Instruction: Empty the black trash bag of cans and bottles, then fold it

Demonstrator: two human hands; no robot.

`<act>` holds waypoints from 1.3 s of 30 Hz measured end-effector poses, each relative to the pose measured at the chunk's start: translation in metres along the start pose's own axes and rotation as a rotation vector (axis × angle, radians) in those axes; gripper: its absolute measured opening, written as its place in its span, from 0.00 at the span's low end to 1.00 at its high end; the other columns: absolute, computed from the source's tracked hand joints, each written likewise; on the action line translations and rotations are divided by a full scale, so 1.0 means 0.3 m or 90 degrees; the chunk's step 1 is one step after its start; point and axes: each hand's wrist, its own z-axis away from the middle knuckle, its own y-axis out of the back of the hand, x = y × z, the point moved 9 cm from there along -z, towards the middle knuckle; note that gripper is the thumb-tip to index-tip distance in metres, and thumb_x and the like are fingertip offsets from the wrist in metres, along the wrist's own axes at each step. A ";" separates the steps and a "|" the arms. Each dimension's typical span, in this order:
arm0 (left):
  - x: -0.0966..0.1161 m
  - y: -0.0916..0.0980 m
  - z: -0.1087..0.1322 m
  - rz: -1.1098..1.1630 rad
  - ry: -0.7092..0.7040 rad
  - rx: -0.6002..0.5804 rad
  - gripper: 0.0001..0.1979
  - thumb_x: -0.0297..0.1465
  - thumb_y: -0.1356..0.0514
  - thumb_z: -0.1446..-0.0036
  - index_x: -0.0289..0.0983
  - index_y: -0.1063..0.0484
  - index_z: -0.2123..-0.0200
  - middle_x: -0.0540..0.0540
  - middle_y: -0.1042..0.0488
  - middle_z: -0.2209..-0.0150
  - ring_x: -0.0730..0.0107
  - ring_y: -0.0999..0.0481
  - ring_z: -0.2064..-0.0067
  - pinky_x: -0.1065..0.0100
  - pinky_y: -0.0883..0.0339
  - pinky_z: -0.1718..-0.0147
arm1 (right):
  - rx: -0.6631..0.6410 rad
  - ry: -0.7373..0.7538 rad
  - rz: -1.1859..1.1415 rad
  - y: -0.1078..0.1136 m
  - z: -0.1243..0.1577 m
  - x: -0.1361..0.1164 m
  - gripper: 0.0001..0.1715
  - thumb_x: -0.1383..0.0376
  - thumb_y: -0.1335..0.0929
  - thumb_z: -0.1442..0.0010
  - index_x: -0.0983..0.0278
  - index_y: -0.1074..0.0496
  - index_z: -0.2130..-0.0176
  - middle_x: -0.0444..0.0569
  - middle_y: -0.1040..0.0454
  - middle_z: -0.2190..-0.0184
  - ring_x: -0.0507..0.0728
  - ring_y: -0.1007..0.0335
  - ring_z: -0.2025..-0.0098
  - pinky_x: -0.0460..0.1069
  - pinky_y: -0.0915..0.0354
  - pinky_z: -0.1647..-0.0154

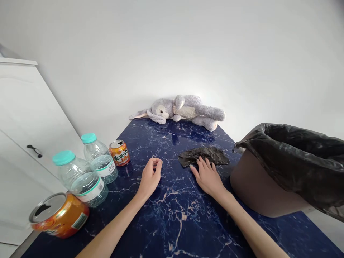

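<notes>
My right hand (pixel 209 176) lies palm down, fingers spread, with the fingertips resting on a crumpled black plastic bag (pixel 215 155). That bag lies nearly flat on the blue marbled tabletop (pixel 177 204). To the left, my left hand (pixel 149 176) rests on the table with its fingers loosely curled and the thumb close to the index finger; I see nothing in it. Nearest to it stands a small orange drink can (pixel 119 153). Beside my right hand is a brown trash bin (pixel 264 186) lined with a black bag (pixel 301 168) folded over its rim.
Along the left edge stand two clear water bottles with teal caps, a farther bottle (pixel 100 157) and a nearer bottle (pixel 80 179), plus an opened orange can (pixel 60 216). A grey plush rabbit (pixel 182 109) lies against the wall. A white cabinet (pixel 29 143) is at left.
</notes>
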 end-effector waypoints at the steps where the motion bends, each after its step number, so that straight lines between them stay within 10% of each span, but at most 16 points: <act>1: 0.002 0.000 0.000 -0.002 -0.001 -0.002 0.13 0.42 0.46 0.28 0.42 0.27 0.56 0.42 0.19 0.51 0.56 0.19 0.47 0.58 0.27 0.49 | 0.009 -0.017 0.000 0.004 -0.022 0.027 0.40 0.50 0.47 0.21 0.74 0.36 0.28 0.60 0.44 0.23 0.72 0.53 0.22 0.66 0.52 0.23; 7: 0.009 -0.012 -0.003 -0.016 -0.020 -0.014 0.14 0.42 0.46 0.29 0.41 0.26 0.56 0.42 0.19 0.52 0.56 0.19 0.50 0.57 0.27 0.50 | 0.084 -0.167 0.025 0.046 -0.061 0.121 0.36 0.62 0.48 0.24 0.88 0.39 0.32 0.83 0.49 0.26 0.87 0.60 0.24 0.78 0.54 0.30; 15: 0.014 -0.033 -0.009 -0.039 -0.051 -0.029 0.13 0.42 0.45 0.29 0.42 0.25 0.56 0.42 0.19 0.53 0.55 0.19 0.49 0.54 0.27 0.45 | 0.028 -0.116 0.007 -0.056 -0.051 0.001 0.48 0.42 0.48 0.24 0.73 0.46 0.24 0.73 0.52 0.23 0.85 0.58 0.23 0.79 0.55 0.30; 28: 0.036 -0.039 -0.005 -0.084 -0.074 -0.048 0.14 0.41 0.47 0.28 0.42 0.25 0.57 0.41 0.19 0.53 0.54 0.19 0.49 0.52 0.27 0.45 | 0.068 -0.234 -0.031 -0.037 -0.114 0.216 0.49 0.45 0.49 0.25 0.81 0.44 0.26 0.76 0.49 0.25 0.83 0.57 0.23 0.73 0.59 0.26; 35: 0.064 -0.040 0.009 -0.142 -0.116 -0.060 0.14 0.40 0.48 0.27 0.43 0.23 0.55 0.42 0.17 0.52 0.55 0.18 0.49 0.52 0.26 0.44 | 0.143 -0.075 -0.078 0.017 -0.057 0.031 0.44 0.49 0.49 0.23 0.73 0.53 0.22 0.69 0.69 0.20 0.77 0.79 0.20 0.72 0.60 0.25; 39: 0.055 -0.071 -0.019 -0.207 -0.155 -0.070 0.16 0.39 0.48 0.27 0.43 0.23 0.47 0.42 0.18 0.44 0.53 0.21 0.41 0.48 0.31 0.37 | 0.087 0.086 -0.099 -0.005 -0.051 -0.126 0.41 0.46 0.48 0.22 0.66 0.45 0.23 0.59 0.59 0.19 0.67 0.70 0.18 0.64 0.58 0.22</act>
